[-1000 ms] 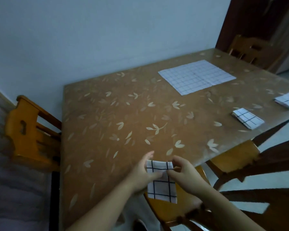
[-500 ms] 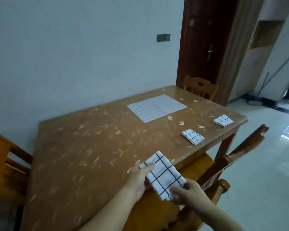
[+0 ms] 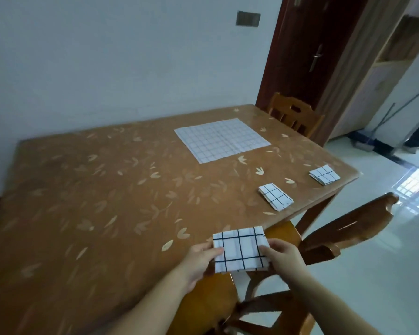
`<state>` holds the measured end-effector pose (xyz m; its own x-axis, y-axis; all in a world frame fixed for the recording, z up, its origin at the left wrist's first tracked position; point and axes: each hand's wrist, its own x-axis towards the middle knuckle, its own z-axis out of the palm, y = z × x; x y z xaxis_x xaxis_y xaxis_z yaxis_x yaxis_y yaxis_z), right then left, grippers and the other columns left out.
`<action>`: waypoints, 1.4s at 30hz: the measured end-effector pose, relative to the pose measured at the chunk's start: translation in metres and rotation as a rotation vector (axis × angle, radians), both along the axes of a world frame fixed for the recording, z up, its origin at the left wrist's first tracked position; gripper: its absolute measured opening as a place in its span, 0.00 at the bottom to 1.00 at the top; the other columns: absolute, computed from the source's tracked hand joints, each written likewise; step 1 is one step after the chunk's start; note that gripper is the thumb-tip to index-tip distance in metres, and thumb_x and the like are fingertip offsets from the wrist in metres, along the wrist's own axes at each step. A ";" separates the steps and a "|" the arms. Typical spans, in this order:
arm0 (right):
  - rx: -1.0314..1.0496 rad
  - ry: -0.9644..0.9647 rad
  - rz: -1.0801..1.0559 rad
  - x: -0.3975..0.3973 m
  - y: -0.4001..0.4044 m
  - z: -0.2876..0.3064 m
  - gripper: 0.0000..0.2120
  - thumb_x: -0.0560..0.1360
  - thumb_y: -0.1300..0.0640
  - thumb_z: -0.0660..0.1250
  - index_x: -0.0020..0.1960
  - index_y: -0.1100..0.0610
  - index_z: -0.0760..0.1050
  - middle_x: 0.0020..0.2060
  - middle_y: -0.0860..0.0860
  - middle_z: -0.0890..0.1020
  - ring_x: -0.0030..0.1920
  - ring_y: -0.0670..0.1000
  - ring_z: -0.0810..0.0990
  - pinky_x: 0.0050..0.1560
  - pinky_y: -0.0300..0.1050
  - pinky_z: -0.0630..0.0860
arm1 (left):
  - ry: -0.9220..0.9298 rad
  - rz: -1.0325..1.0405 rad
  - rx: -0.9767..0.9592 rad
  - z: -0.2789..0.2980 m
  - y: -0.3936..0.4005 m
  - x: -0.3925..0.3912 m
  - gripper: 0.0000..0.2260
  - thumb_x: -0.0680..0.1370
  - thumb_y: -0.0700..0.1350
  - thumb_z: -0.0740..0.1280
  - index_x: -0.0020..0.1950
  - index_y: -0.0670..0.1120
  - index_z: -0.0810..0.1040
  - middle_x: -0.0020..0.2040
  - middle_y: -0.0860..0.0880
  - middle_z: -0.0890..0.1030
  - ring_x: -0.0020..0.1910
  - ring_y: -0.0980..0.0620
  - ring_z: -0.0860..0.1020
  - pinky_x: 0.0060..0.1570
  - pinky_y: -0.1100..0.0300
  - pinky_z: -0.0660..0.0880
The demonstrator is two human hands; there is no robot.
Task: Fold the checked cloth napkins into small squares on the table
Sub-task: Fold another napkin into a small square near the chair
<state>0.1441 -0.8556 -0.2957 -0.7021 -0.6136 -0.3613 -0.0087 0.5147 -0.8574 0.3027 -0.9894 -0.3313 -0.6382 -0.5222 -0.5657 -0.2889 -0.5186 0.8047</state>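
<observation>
I hold a folded white checked napkin (image 3: 240, 250) flat at the table's near edge. My left hand (image 3: 200, 258) pinches its left side and my right hand (image 3: 282, 258) pinches its right side. Two folded small square napkins lie on the table (image 3: 87, 201): one (image 3: 275, 196) near the front right edge, another (image 3: 324, 174) at the right corner. An unfolded checked napkin (image 3: 221, 139) lies spread flat at the far middle of the table.
A wooden chair (image 3: 344, 228) stands at the table's near right, its seat under the held napkin. Another chair (image 3: 294, 114) stands at the far right end by a dark door (image 3: 310, 49). A wall runs along the table's far side.
The napkin hung from both hands, then tilted diagonally, and now lies level and square between them at the table's edge. The view has swung right and up, showing the door and floor.
</observation>
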 end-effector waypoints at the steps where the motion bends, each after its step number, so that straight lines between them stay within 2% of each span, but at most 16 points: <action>1: 0.022 0.007 0.021 -0.006 -0.006 -0.005 0.03 0.76 0.55 0.68 0.47 0.51 0.80 0.39 0.50 0.85 0.37 0.49 0.85 0.38 0.48 0.84 | -0.028 0.012 0.003 -0.005 -0.003 -0.002 0.08 0.78 0.45 0.68 0.56 0.47 0.81 0.48 0.48 0.86 0.49 0.49 0.83 0.43 0.57 0.78; 4: 0.060 0.034 0.124 -0.026 -0.028 -0.022 0.03 0.75 0.57 0.68 0.47 0.51 0.80 0.36 0.47 0.85 0.35 0.45 0.84 0.33 0.40 0.81 | -0.103 0.065 0.025 -0.019 -0.015 -0.008 0.06 0.79 0.43 0.65 0.53 0.50 0.81 0.45 0.49 0.86 0.44 0.51 0.84 0.34 0.61 0.76; 7: 0.090 0.057 0.279 -0.049 -0.056 -0.039 0.04 0.74 0.57 0.69 0.47 0.50 0.79 0.36 0.45 0.85 0.35 0.40 0.83 0.30 0.31 0.76 | -0.174 0.146 0.032 -0.032 -0.024 -0.017 0.07 0.79 0.44 0.64 0.52 0.52 0.81 0.44 0.50 0.86 0.43 0.52 0.84 0.33 0.62 0.76; 10: 0.110 0.020 0.397 -0.075 -0.087 -0.056 0.06 0.74 0.56 0.70 0.50 0.51 0.78 0.41 0.46 0.84 0.38 0.43 0.84 0.31 0.33 0.76 | -0.229 0.278 0.032 -0.038 -0.034 -0.034 0.07 0.80 0.44 0.64 0.53 0.52 0.80 0.44 0.52 0.86 0.45 0.51 0.84 0.37 0.59 0.77; 13: 0.147 -0.001 0.527 -0.090 -0.120 -0.067 0.08 0.74 0.57 0.69 0.53 0.54 0.77 0.44 0.48 0.83 0.40 0.45 0.84 0.32 0.35 0.78 | -0.298 0.507 -0.034 -0.038 -0.041 -0.048 0.06 0.79 0.43 0.66 0.54 0.50 0.80 0.44 0.51 0.86 0.43 0.50 0.83 0.37 0.59 0.76; 17: 0.195 0.054 0.637 -0.090 -0.156 -0.077 0.02 0.73 0.57 0.70 0.45 0.55 0.80 0.42 0.50 0.84 0.40 0.47 0.83 0.36 0.40 0.79 | -0.404 0.699 -0.117 -0.036 -0.050 -0.046 0.12 0.79 0.40 0.66 0.60 0.51 0.78 0.51 0.50 0.83 0.39 0.52 0.79 0.33 0.63 0.73; 20: 0.212 0.024 0.684 -0.079 -0.174 -0.088 0.02 0.73 0.58 0.71 0.45 0.53 0.79 0.42 0.48 0.84 0.38 0.43 0.82 0.30 0.33 0.75 | -0.473 0.734 -0.198 -0.035 -0.054 -0.038 0.17 0.79 0.35 0.64 0.66 0.46 0.76 0.54 0.49 0.81 0.46 0.52 0.80 0.37 0.63 0.75; 22: 0.226 0.035 0.716 -0.070 -0.183 -0.093 0.04 0.73 0.58 0.71 0.48 0.54 0.80 0.42 0.49 0.84 0.39 0.45 0.82 0.32 0.33 0.74 | -0.505 0.728 -0.218 -0.037 -0.054 -0.031 0.20 0.79 0.33 0.63 0.69 0.46 0.73 0.61 0.47 0.79 0.51 0.49 0.79 0.42 0.60 0.77; 23: 0.231 0.048 0.724 -0.067 -0.185 -0.096 0.05 0.72 0.59 0.70 0.48 0.55 0.80 0.42 0.50 0.84 0.40 0.46 0.82 0.33 0.35 0.74 | -0.522 0.708 -0.222 -0.038 -0.052 -0.029 0.21 0.79 0.33 0.63 0.71 0.47 0.71 0.63 0.46 0.79 0.53 0.47 0.80 0.41 0.60 0.77; 25: 0.244 0.079 0.722 -0.061 -0.186 -0.098 0.07 0.72 0.60 0.68 0.49 0.56 0.81 0.44 0.51 0.84 0.41 0.48 0.82 0.35 0.36 0.73 | -0.536 0.641 -0.230 -0.045 -0.047 -0.022 0.22 0.79 0.33 0.62 0.71 0.48 0.71 0.63 0.47 0.79 0.52 0.45 0.80 0.31 0.64 0.75; 27: 0.277 0.079 0.725 -0.060 -0.184 -0.101 0.09 0.73 0.59 0.68 0.52 0.56 0.81 0.46 0.52 0.84 0.42 0.49 0.82 0.36 0.38 0.75 | -0.540 0.569 -0.266 -0.053 -0.041 -0.019 0.22 0.78 0.32 0.62 0.71 0.48 0.72 0.62 0.50 0.79 0.48 0.52 0.80 0.27 0.69 0.73; 28: 0.298 0.070 0.729 -0.059 -0.181 -0.102 0.09 0.73 0.59 0.67 0.53 0.56 0.80 0.46 0.53 0.84 0.41 0.50 0.82 0.35 0.40 0.77 | -0.538 0.559 -0.280 -0.057 -0.038 -0.018 0.23 0.78 0.32 0.62 0.71 0.48 0.71 0.61 0.51 0.79 0.47 0.55 0.80 0.28 0.69 0.73; 31: 0.322 0.080 0.743 -0.055 -0.173 -0.098 0.10 0.75 0.57 0.67 0.55 0.57 0.79 0.46 0.53 0.83 0.42 0.51 0.83 0.38 0.45 0.81 | -0.486 0.574 -0.249 -0.060 -0.032 -0.009 0.23 0.78 0.34 0.63 0.72 0.49 0.69 0.61 0.53 0.78 0.49 0.51 0.80 0.37 0.61 0.79; 34: 0.307 0.134 0.760 -0.053 -0.163 -0.088 0.11 0.75 0.56 0.67 0.56 0.58 0.78 0.45 0.51 0.82 0.43 0.49 0.82 0.39 0.41 0.79 | -0.507 0.559 -0.335 -0.057 -0.031 -0.003 0.24 0.78 0.38 0.65 0.73 0.50 0.68 0.62 0.54 0.77 0.52 0.54 0.78 0.48 0.56 0.80; 38: 0.241 0.220 0.798 -0.059 -0.148 -0.069 0.14 0.74 0.54 0.66 0.58 0.55 0.76 0.48 0.49 0.81 0.47 0.47 0.80 0.45 0.39 0.77 | -0.636 0.461 -0.564 -0.052 -0.033 -0.002 0.25 0.77 0.41 0.67 0.74 0.51 0.67 0.68 0.49 0.73 0.65 0.48 0.72 0.62 0.52 0.73; 42: 0.188 0.361 0.831 -0.092 -0.127 -0.044 0.14 0.76 0.49 0.65 0.61 0.51 0.74 0.53 0.47 0.80 0.47 0.42 0.78 0.41 0.33 0.74 | -0.656 0.325 -0.762 -0.034 -0.032 -0.022 0.26 0.76 0.43 0.67 0.74 0.51 0.67 0.70 0.50 0.71 0.68 0.48 0.69 0.67 0.52 0.68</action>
